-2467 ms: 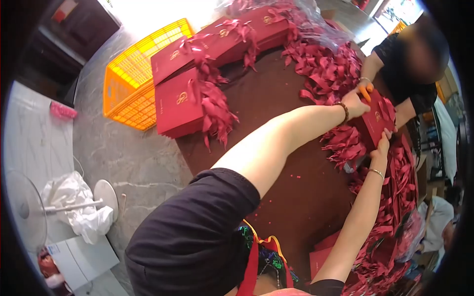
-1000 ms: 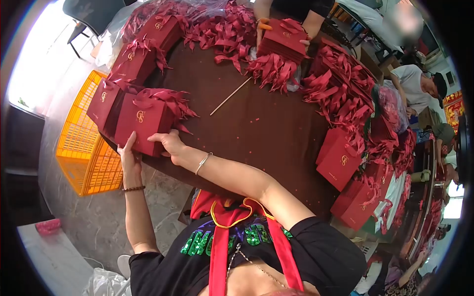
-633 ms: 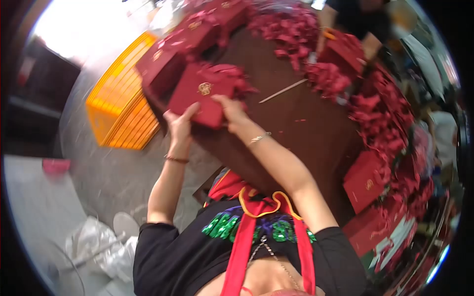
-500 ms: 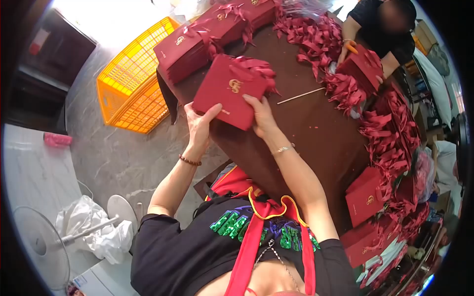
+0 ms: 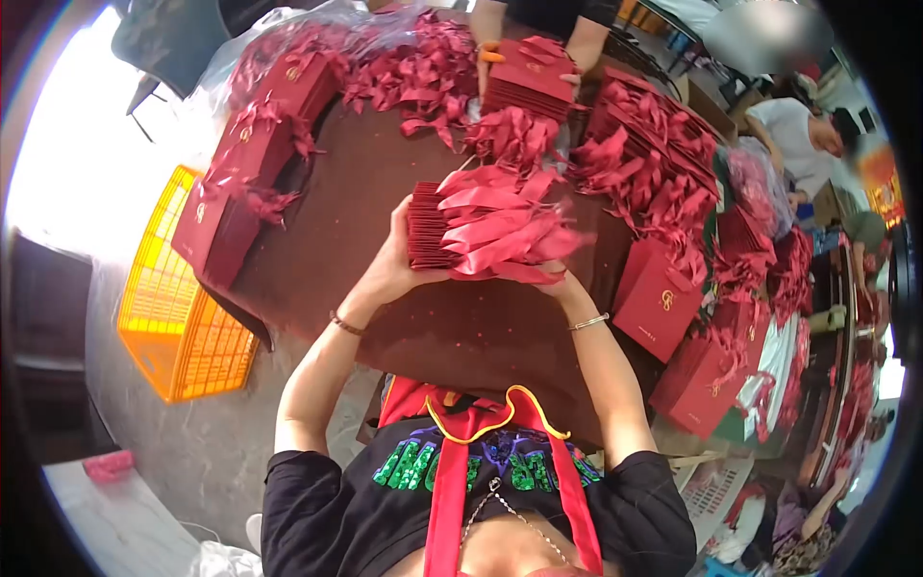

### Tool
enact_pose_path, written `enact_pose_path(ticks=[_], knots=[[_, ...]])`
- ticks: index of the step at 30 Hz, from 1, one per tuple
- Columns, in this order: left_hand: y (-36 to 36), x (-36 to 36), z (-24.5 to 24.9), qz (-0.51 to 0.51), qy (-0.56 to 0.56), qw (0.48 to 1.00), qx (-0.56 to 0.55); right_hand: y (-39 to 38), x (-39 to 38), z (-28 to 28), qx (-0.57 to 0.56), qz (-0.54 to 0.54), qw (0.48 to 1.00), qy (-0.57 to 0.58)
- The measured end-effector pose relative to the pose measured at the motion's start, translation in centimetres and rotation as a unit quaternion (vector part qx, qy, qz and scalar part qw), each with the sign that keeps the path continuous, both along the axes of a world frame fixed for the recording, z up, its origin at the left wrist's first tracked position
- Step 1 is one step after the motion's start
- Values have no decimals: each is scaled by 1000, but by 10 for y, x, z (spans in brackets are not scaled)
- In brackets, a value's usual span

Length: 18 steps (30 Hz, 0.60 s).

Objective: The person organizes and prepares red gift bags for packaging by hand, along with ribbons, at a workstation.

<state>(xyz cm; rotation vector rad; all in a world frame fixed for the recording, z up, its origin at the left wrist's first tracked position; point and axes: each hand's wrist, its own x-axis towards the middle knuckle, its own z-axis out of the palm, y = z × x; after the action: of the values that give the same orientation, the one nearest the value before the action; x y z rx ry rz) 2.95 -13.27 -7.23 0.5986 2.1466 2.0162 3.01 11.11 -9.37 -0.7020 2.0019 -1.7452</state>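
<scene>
A stack of flat red gift bags (image 5: 430,227) is held between my two hands over the table, its folded edges facing me. Loose ribbon handles (image 5: 505,226) spill from the stack toward the right. My left hand (image 5: 396,272) is closed around the left end, fingers on the far side and thumb along the near side. My right hand (image 5: 550,277) grips the right end, its fingers partly hidden by the ribbons.
Piles of ribboned red bags (image 5: 654,163) line the table's right, and a row of bags (image 5: 226,188) its left. Across the brown table (image 5: 327,240), a person's hands hold another bag stack (image 5: 531,82). A yellow crate (image 5: 197,337) stands on the floor at left.
The bag stack has turned from its gold-printed face to its edges and ribbons. My hands now hold opposite ends of it. The view has swung to the right.
</scene>
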Motion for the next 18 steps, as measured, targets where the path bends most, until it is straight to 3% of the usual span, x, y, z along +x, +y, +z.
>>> enact_pose_path(ticks=[2, 3, 5, 6, 7, 8, 10, 11, 12, 13, 15, 16, 18], knots=[[12, -17, -35, -27, 76, 992, -95, -1, 3, -6, -161, -34, 985, -55], [15, -18, -45, -30, 72, 992, -97, -1, 6, -3, -163, -38, 984, -60], [22, -15, -44, -29, -125, 991, 41, -16, 11, 50, -271, -181, 893, -312], [19, -14, -48, -26, -137, 990, 36, -22, 15, 58, -314, -246, 808, -434], [17, -19, -51, -21, -33, 997, -70, -1, 1, -8, -154, -121, 964, -178], [13, -19, -54, -17, 72, 982, -174, 15, -8, -40, -155, -116, 963, -188], [9, -15, -39, 16, 112, 980, -165, 30, -24, -78, -222, 27, 973, -62], [6, -17, -37, -30, 54, 992, -107, 23, -16, -95, -417, -16, 875, -245], [3, -17, -35, -76, -6, 996, -46, 31, -21, -123, -415, -14, 874, -250], [4, -16, -24, -63, 43, 994, -74, 49, -30, -159, -527, 6, 748, -403], [7, -15, -21, -49, 63, 993, -89, 79, -45, -206, -664, 40, 390, -637], [8, -14, -20, -36, 87, 990, -104, 77, -41, -203, -662, 37, 389, -640], [9, -17, -9, -42, 84, 990, -107, 63, -17, -168, -612, 2, 562, -557]])
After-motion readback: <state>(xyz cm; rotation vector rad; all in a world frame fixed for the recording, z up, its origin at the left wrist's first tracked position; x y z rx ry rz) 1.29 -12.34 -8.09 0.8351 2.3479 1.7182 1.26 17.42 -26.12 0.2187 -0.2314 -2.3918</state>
